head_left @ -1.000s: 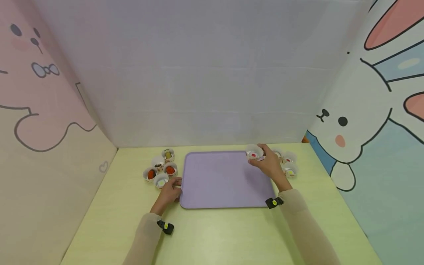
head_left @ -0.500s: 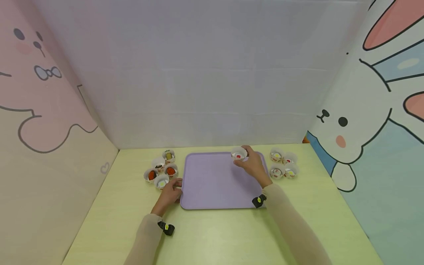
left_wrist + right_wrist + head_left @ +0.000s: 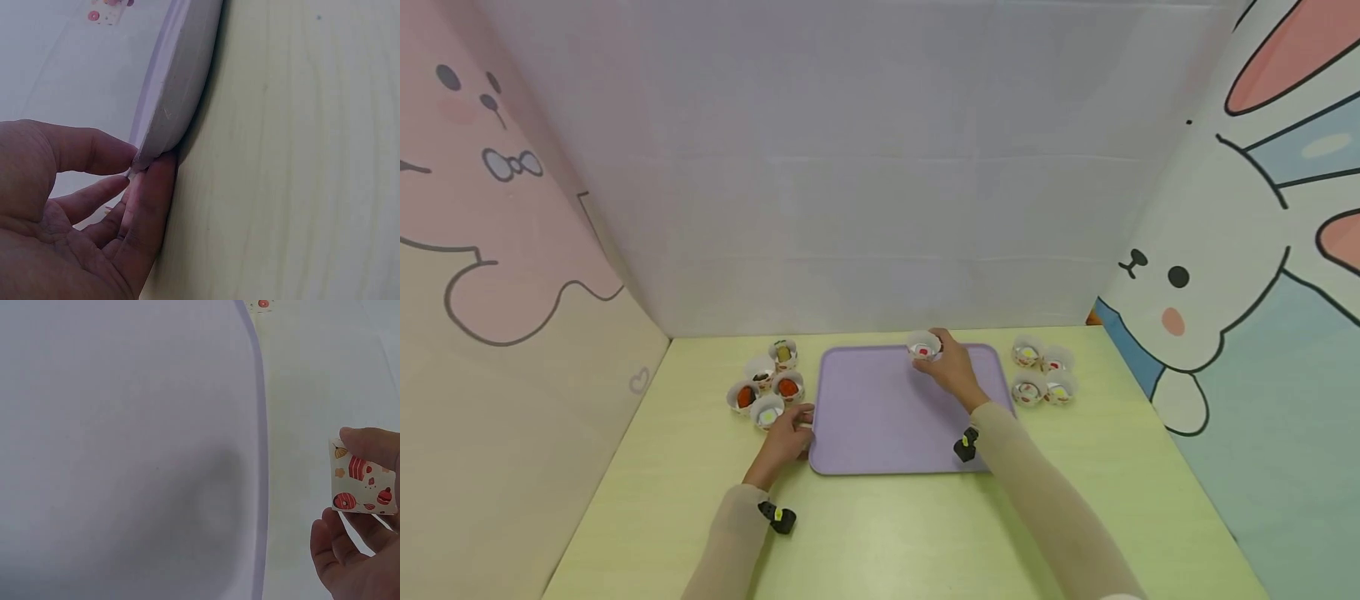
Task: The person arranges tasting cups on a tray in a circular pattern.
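Observation:
My right hand grips a small white paper baking cup with a red spot inside, held over the back part of the lavender tray. Printed cakes and sweets decorate the side of that paper cup in the right wrist view, thumb on one side and fingers on the other. At the tray's left edge is my left hand. The left wrist view has its thumb and fingers pinching the tray's rim, one finger reaching under it.
Left of the tray, several paper cups stand grouped, some with red, green or dark contents. Another group of paper cups stands to its right. A pale wall rises behind the table.
My right hand has carried the paper cup leftward over the tray, away from the right-hand group. My left hand stays at the tray's left edge.

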Available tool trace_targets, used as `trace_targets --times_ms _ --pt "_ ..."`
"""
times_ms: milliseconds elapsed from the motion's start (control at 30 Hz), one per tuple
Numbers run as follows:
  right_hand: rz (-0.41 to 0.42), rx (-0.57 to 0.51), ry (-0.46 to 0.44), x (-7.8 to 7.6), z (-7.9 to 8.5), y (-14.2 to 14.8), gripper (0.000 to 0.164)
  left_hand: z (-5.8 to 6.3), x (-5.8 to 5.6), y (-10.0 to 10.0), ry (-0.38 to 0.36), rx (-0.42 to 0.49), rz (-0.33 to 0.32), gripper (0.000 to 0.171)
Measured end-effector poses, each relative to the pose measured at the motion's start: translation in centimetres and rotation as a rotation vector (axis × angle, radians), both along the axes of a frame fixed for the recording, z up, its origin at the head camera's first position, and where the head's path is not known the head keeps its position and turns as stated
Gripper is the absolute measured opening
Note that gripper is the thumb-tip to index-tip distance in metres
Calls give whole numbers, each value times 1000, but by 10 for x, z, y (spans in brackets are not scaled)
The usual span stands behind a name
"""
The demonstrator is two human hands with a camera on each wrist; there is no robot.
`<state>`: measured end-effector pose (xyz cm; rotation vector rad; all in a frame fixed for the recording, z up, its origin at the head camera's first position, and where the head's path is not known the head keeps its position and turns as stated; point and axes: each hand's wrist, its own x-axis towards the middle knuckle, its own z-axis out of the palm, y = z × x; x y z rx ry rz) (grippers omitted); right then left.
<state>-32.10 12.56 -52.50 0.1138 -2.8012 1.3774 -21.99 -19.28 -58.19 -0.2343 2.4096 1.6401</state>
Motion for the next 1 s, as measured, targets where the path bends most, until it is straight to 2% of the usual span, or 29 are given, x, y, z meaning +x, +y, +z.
trace_targets --times_ms 367,600,800,1000 --pt "-20 -19 -19 -20 -16 -6 67 0 -1 -1 9 4 -5 53" --pt "-68 15 -27 -24 -31 -6 70 -3 -3 0 0 -15 -13 53" --pt "-55 18 -6 -26 -39 -10 66 -2 -3 0 8 -13 -5 53" --pt "-32 6 -21 -29 -45 -18 66 0 0 1 6 -4 3 53"
